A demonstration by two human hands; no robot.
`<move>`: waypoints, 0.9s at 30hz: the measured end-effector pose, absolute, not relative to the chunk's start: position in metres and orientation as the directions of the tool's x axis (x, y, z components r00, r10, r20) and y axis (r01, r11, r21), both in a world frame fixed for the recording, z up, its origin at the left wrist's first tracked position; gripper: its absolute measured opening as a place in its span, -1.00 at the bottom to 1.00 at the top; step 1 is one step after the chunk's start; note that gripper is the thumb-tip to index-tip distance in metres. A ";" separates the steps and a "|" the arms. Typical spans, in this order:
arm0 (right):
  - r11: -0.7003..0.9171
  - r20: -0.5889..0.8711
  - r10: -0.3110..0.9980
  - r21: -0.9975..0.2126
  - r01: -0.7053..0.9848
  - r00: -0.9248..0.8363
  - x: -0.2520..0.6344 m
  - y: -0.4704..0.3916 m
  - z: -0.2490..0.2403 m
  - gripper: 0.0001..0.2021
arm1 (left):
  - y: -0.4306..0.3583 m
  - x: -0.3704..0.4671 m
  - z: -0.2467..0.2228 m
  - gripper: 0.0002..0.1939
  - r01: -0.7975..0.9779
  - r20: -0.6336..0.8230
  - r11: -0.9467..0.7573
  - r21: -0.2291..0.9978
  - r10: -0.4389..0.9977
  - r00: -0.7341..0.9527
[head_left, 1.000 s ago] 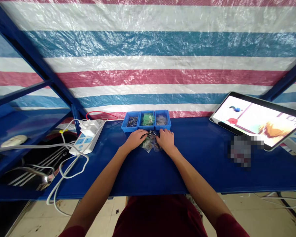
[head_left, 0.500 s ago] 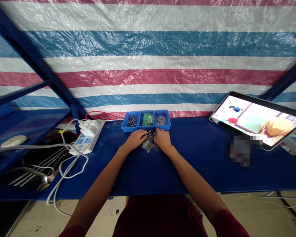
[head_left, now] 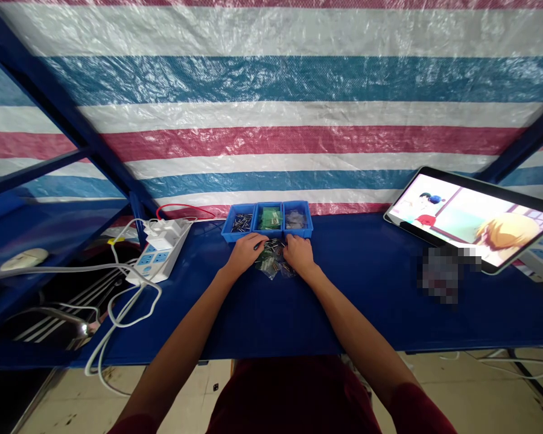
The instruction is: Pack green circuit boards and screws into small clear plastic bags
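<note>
Small clear bags and dark metal pieces form a pile (head_left: 270, 264) on the blue table, just in front of three joined blue bins. My left hand (head_left: 245, 253) is at the pile's left side, fingers curled round something dark too small to name. At the right side, my right hand (head_left: 299, 253) has its fingers bent in against the pile; what they grip is hidden. The left bin (head_left: 238, 236) has dark metal pins, the middle bin (head_left: 268, 232) green pieces, the right bin (head_left: 298, 232) clear bags.
A white power strip (head_left: 166, 265) with plugs and looping white cables (head_left: 113, 301) lies to the left. On the right, a tablet (head_left: 470, 217) leans with its screen lit, a blurred item before it. Striped sheeting (head_left: 298, 114) hangs behind the table.
My left hand has shifted slightly left, away from the pile's middle, and more of the dark pieces show between the hands. My right hand has barely moved.
</note>
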State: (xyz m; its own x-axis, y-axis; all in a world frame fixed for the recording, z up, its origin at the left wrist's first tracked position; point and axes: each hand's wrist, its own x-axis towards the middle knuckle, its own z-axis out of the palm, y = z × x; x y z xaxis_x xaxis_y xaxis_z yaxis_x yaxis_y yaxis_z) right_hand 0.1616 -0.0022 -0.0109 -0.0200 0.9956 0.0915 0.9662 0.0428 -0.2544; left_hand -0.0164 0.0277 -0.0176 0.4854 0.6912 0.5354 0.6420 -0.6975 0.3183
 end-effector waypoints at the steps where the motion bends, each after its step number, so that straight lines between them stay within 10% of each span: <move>1: 0.038 0.088 0.996 -0.256 0.966 -0.016 0.162 -0.002 -0.011 -0.78 | 0.027 -0.016 -0.017 -0.76 0.642 0.542 -0.693 0.329 0.695 0.473; 27: -0.015 0.090 0.995 -0.277 0.961 0.041 0.161 0.001 -0.015 -0.79 | 0.022 -0.015 -0.013 -0.74 0.623 0.583 -0.718 0.311 0.662 0.472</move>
